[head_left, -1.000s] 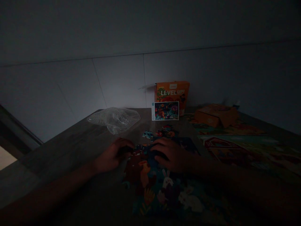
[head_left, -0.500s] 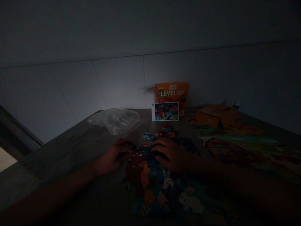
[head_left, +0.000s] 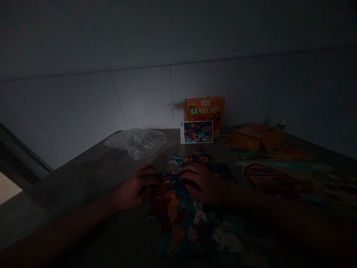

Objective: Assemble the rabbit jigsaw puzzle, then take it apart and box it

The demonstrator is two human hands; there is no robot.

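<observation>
Left hand (head_left: 139, 186) and right hand (head_left: 201, 183) at the dark jigsaw puzzle (head_left: 182, 216)

The puzzle, with rabbits on it, lies on the desk (head_left: 89, 175), well apart from the desk's far edge. The left hand is at the upper left border of the puzzle, its fingers bent; it is too dark, so I cannot tell if it grasps a piece. The right hand rests over the upper part, fingers curved and a little spread; I cannot tell whether something is beneath them. Loose pieces (head_left: 175, 160) lie just beyond the hands. Near the far edge stand a picture card (head_left: 197, 132) and, behind it, an orange box (head_left: 205, 106). A clear plastic bag (head_left: 136, 142) lies near the far left corner.
</observation>
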